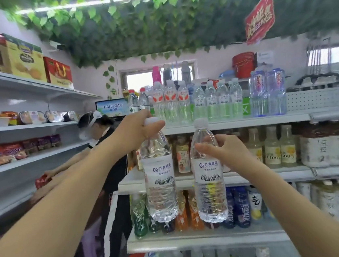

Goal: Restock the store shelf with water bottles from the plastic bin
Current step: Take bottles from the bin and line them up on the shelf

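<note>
Before shelf (235, 124), bottles (158, 171), necks inside curled fingers (225, 143)

Leafy green vines (152, 24) cover the ceiling across the top of the frame, with a red hanging sign (259, 18) at upper right and a red bucket (243, 65) below it. Boxed biscuits (25, 58) stand at upper left, above packaged snacks (0, 157) at mid left. Another person (93, 121) in dark clothes stands at centre left, reaching left to a red packet (41, 181).
</note>
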Motion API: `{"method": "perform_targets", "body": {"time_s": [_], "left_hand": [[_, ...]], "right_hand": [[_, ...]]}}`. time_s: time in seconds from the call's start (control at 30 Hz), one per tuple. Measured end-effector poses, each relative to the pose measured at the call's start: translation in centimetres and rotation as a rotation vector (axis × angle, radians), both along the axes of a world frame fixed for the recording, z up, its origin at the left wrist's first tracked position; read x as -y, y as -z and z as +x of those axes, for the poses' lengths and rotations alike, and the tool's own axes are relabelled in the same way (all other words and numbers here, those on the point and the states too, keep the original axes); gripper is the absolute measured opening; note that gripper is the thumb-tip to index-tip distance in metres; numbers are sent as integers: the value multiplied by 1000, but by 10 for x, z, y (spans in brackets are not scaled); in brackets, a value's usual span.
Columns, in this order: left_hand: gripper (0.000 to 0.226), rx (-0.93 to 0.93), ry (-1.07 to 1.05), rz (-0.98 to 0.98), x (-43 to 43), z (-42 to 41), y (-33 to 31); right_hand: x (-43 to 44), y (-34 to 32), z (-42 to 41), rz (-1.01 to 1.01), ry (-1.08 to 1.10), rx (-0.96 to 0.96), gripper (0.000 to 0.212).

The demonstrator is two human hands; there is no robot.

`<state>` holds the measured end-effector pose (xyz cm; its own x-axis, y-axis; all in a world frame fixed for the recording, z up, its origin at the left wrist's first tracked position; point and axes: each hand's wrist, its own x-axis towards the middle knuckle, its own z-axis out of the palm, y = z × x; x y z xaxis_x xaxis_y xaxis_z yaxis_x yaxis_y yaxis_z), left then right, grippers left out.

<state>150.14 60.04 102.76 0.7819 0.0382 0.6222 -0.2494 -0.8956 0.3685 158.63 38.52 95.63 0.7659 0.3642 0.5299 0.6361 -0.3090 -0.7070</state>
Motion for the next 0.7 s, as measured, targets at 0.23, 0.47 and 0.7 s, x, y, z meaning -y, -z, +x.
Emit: {"method": "perform_targets", "body": {"time_s": [0.23,0.47,0.7], "left_hand": [[34,15,106,30,-47,27,-21],[34,96,185,103,-46,61,-35],[30,85,186,87,-4,127,-33]], "right_hand": [[-51,-14,-5,44,175,43,22],[-53,-28,22,27,266,74,81],[-7,-33,95,53,259,85,54]]}}
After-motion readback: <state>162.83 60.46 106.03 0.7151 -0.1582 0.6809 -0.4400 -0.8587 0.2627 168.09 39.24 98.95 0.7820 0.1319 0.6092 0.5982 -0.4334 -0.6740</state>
